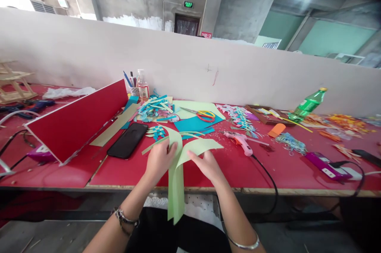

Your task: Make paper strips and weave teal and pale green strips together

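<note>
In the head view, your left hand [160, 159] pinches one flap of the pale green paper [176, 181] between thumb and fingers, and your right hand [206, 163] grips the other flap, thumb on top. The paper is to the right of the black phone [127, 140] and nearer you, its tail hanging past the desk [119, 175] edge.

The top is parted into two curling flaps, so that portion looks done; the lower length hangs close together and seems left to part, though you cannot tell whether it is joined there. A checkered woven piece [156, 132] lies just right of the phone, and the heap of cut strips [154, 108] beyond it shows that plenty of cutting is done.

The desk is red and littered. Scissors [205, 114] rest beyond the phone and to its right, a pink glue gun [242, 143] well to its right, a tilted green bottle [308, 106] farther that way. The red board [80, 122] stands left of the phone. Behind it all runs a pale partition [178, 66], then bare concrete walls and a lit exit sign [188, 4].
</note>
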`<state>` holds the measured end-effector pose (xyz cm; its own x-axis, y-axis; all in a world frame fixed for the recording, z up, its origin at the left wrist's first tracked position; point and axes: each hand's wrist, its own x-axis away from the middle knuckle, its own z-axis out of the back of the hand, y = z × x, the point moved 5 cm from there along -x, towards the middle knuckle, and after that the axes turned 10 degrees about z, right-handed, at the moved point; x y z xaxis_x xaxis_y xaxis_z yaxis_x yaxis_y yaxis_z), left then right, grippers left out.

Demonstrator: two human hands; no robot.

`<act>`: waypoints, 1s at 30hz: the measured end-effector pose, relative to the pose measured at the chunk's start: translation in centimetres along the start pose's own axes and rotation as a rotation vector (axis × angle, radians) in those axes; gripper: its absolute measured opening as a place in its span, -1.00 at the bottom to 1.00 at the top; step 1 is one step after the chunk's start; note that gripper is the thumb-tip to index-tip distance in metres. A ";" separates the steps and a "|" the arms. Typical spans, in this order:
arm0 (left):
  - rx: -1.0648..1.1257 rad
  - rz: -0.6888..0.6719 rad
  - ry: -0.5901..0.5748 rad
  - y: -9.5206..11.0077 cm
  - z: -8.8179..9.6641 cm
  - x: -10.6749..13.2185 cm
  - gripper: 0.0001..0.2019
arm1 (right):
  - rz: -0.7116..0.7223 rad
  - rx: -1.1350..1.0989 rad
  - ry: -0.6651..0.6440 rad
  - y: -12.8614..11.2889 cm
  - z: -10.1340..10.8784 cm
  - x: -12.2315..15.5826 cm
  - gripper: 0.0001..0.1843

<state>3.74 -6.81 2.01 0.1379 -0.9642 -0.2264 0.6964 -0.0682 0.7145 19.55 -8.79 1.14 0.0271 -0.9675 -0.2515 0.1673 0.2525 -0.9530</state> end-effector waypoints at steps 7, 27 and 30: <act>0.095 -0.017 -0.006 0.5 0.7 0.2 -0.68 | -0.041 -0.153 0.143 1.6 -0.6 -0.5 -0.60; 0.336 0.089 -0.067 -1.4 1.2 -0.8 -0.67 | 0.122 0.145 0.158 1.4 -0.3 -0.9 -0.54; 0.519 0.109 -0.303 -0.9 0.5 0.1 -0.64 | 0.109 0.113 0.192 1.6 -0.1 -1.3 -0.56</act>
<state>2.74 -6.96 1.69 -0.0706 -0.9975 0.0102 0.2444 -0.0073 0.9696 19.72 -7.16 -0.03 -0.1345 -0.9110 -0.3898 0.2830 0.3417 -0.8962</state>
